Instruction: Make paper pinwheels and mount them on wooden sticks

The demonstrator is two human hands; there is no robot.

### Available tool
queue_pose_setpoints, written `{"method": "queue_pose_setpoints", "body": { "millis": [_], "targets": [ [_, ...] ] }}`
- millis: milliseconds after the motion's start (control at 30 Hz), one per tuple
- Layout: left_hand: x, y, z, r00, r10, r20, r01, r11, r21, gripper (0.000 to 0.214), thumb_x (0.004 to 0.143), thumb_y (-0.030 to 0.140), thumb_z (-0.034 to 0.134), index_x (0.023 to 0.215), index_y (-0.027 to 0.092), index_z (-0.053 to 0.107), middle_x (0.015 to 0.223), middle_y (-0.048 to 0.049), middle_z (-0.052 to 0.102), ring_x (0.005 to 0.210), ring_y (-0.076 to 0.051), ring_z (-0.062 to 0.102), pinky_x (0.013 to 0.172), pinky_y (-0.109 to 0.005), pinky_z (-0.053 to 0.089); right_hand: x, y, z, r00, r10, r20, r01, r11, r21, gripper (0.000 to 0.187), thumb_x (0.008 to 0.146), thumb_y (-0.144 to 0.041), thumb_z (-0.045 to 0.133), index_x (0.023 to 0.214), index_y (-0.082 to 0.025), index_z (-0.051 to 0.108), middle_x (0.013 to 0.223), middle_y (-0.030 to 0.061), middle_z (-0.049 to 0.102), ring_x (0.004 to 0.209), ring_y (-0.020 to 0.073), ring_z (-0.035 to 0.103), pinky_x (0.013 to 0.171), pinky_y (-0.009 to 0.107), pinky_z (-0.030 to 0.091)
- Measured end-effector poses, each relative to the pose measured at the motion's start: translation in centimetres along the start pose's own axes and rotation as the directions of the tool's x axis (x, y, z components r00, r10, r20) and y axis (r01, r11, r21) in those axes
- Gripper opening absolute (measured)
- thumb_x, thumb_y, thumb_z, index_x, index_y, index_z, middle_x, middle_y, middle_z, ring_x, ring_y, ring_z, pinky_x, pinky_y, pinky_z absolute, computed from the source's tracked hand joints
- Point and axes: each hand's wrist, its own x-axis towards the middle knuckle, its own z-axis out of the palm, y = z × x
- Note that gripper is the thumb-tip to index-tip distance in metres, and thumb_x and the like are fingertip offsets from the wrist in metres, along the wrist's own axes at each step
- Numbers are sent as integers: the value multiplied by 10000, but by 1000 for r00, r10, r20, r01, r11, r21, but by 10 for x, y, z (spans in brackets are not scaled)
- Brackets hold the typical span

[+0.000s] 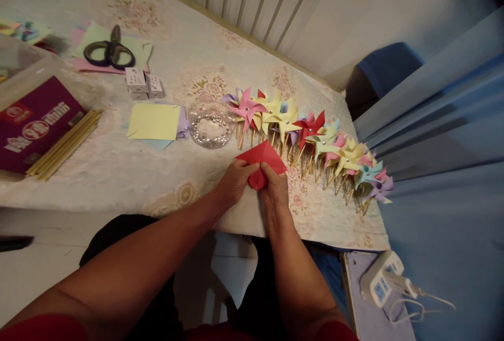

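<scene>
A red sheet of paper [266, 153] is held up in front of me, over the near part of the table, with one corner pointing away and its near part bent. My left hand [238, 177] pinches its left side with the thumb on top. On the right, my right hand [274, 182] grips the paper in the same way, the two thumbs close together. Just beyond lies a row of finished paper pinwheels [311, 128] on wooden sticks. A clear round dish [211, 125] of small shiny beads or pins stands to their left.
Yellow paper sheets [154, 121], small white boxes [137, 80] and black-handled scissors [109, 56] lie to the left. Wooden sticks [65, 145] rest by a purple box [33, 125]. A power strip [381, 279] sits low at right, near the blue curtain [444, 194].
</scene>
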Motion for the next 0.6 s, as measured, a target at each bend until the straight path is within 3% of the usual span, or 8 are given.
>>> {"method": "queue_pose_setpoints", "body": {
  "millis": [300,600],
  "targets": [
    [0,1,-1,1000,13,10,-13,1000,-17,161,730,231,672,608,163,592,586,24,613,542,-87,518,565,-228,407,1,2,-1,1000,4,-20,-4,1000,3,291,601,-274,783,862,-195,680,839,-7,749,755,166,697,786,327,597],
    [3,5,-2,1000,6,0,-6,1000,3,64,733,202,628,678,170,629,669,-9,673,635,-125,598,604,-236,459,4,1,-8,1000,-9,-1,9,1000,-6,273,634,-327,768,845,-192,657,775,-11,711,702,153,660,747,309,563]
  ]
}}
